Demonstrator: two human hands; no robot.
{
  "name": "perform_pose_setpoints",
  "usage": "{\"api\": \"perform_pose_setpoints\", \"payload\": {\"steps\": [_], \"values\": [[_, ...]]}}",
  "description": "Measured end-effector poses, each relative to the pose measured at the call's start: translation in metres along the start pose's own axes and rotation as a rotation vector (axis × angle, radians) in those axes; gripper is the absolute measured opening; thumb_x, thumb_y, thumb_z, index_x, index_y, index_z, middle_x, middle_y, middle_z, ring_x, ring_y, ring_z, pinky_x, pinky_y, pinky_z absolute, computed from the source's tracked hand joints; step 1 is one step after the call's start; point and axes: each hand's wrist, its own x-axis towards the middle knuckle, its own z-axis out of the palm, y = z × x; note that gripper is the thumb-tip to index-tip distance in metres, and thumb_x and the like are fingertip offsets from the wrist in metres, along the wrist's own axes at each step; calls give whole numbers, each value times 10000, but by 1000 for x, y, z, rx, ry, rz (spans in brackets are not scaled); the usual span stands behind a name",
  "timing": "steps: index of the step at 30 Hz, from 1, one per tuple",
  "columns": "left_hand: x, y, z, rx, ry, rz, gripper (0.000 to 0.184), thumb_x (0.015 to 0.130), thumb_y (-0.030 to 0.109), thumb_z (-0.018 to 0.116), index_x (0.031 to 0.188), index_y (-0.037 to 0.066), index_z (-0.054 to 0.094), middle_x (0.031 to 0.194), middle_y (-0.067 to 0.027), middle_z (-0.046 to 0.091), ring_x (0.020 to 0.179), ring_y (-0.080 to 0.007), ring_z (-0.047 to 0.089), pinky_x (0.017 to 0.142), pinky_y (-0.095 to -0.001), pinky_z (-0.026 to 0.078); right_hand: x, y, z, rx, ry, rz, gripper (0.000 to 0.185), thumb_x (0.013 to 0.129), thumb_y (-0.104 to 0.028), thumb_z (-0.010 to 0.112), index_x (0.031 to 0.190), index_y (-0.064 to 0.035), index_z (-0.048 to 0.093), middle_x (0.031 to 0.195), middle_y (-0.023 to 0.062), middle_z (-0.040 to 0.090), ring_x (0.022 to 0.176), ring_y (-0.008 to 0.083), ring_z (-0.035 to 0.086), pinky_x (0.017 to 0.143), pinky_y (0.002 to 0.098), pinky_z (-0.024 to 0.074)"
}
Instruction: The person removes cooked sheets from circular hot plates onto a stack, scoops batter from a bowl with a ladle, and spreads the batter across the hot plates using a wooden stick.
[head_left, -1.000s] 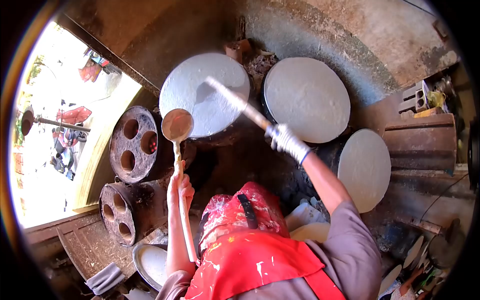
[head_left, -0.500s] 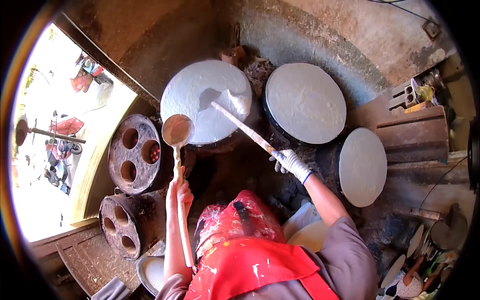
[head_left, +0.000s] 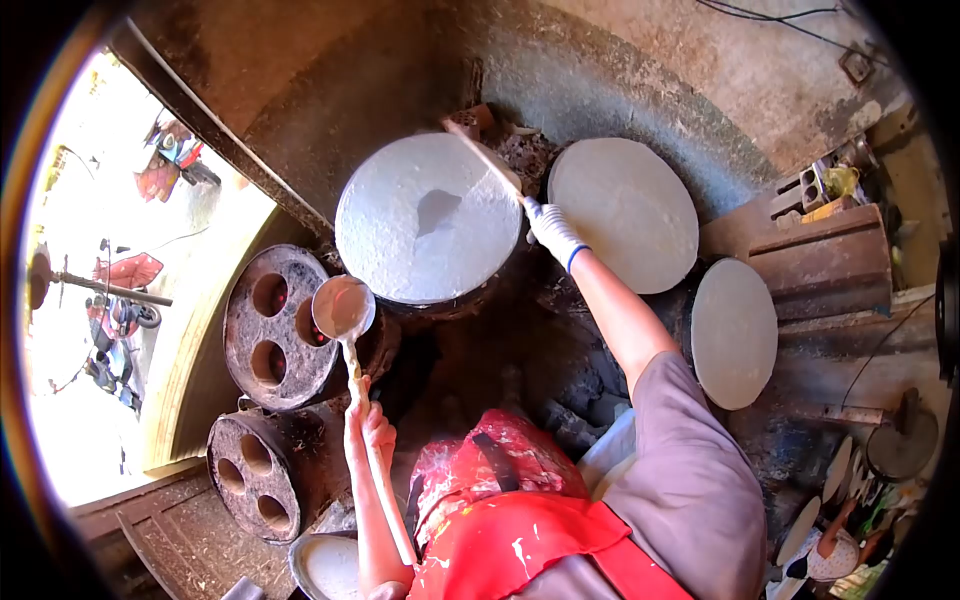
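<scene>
My bare left hand [head_left: 372,425] is closed around the long pale handle of a ladle [head_left: 343,306], whose bowl is held up beside a round stove with holes. My right hand [head_left: 553,232], in a white knitted glove, grips a pale wooden stick [head_left: 487,165]. That stick crosses the upper right part of a large round griddle [head_left: 385,225] coated in white batter; whether it touches the coating I cannot tell. A grey irregular patch [head_left: 437,211] shows in the middle of the coating. To the right stand another white-topped round griddle [head_left: 622,215] and a narrower-looking one [head_left: 734,333].
Two dark cylindrical stoves [head_left: 282,328] with round holes stand at left, one glowing inside. A metal basin [head_left: 325,568] sits by my left arm. Bricks [head_left: 478,117] lie behind the griddles against the wall. Wooden boards [head_left: 820,258] and pans [head_left: 902,447] are at right.
My right hand has moved up and left with the stick, whose far end has left the griddle's middle for its upper edge. The ladle now sits lower and farther left from the griddle.
</scene>
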Motion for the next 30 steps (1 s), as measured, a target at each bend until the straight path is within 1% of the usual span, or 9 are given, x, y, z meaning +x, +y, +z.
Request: {"api": "perform_pose_setpoints", "payload": {"steps": [3, 5, 6, 9, 11, 15, 18, 24, 30], "values": [[-5, -1, 7, 7, 0, 13, 397, 895, 211, 445, 1268, 96, 376, 618, -16, 396, 388, -82, 361, 345, -177, 336, -54, -25, -12, -196, 322, -436, 389, 842, -409, 469, 1050, -99, 577, 872, 180, 616, 784, 366, 586, 681, 437, 458], [-4, 1, 7, 10, -4, 16, 398, 893, 209, 448, 1269, 101, 376, 615, -14, 392, 388, -82, 359, 343, -174, 332, -68, -8, -21, -55, 400, -433, 320, 811, -277, 560, 1085, -110, 556, 907, 176, 614, 804, 349, 588, 677, 411, 464], [-2, 1, 7, 3, -14, 11, 402, 893, 211, 448, 1273, 102, 373, 612, -14, 391, 388, -82, 360, 344, -175, 334, -36, 25, 5, 587, 284, -234, 319, 803, -255, 566, 1096, -130, 553, 878, 180, 613, 783, 358, 585, 669, 416, 462], [2, -1, 11, 7, -43, -13, 409, 895, 214, 444, 1280, 102, 364, 606, -13, 387, 389, -82, 362, 352, -176, 340, -75, 21, 8, -272, 252, -314, 374, 808, -192, 541, 1180, -175, 508, 896, 190, 608, 773, 311, 590, 729, 383, 458], [5, -6, 19, 1, -59, -29, 414, 895, 212, 444, 1283, 96, 359, 602, -14, 389, 384, -85, 360, 351, -180, 344, -98, -7, 11, -82, 62, -331, 417, 796, -181, 555, 1208, -179, 485, 989, 192, 588, 881, 333, 575, 761, 371, 458], [6, -14, 39, 15, -41, -18, 421, 894, 210, 447, 1289, 95, 353, 602, -14, 393, 378, -89, 360, 348, -180, 337, -107, 15, 15, 130, 228, -378, 429, 809, -143, 555, 1227, -112, 463, 1108, 158, 555, 986, 298, 558, 831, 336, 440], [6, -16, 39, 8, -64, -28, 417, 895, 205, 446, 1286, 92, 358, 599, -15, 396, 364, -89, 353, 339, -177, 333, -104, 58, 38, 53, 272, -353, 463, 812, -214, 543, 1260, -183, 430, 885, 238, 589, 754, 397, 576, 693, 422, 455], [4, -31, 54, -45, -81, -52, 401, 907, 188, 422, 1281, 60, 355, 601, -22, 381, 380, -89, 352, 350, -181, 340, -94, 23, 81, 426, -52, -518, 385, 820, -97, 552, 1194, -41, 483, 1165, 161, 526, 1070, 248, 523, 897, 259, 393], [-5, -29, 53, -30, -96, -25, 418, 910, 197, 420, 1297, 69, 334, 613, -26, 377, 400, -95, 360, 377, -188, 353, -96, 39, 36, 314, 182, -471, 406, 816, -148, 554, 1209, -82, 478, 1147, 165, 530, 1013, 300, 544, 858, 322, 427]]}}
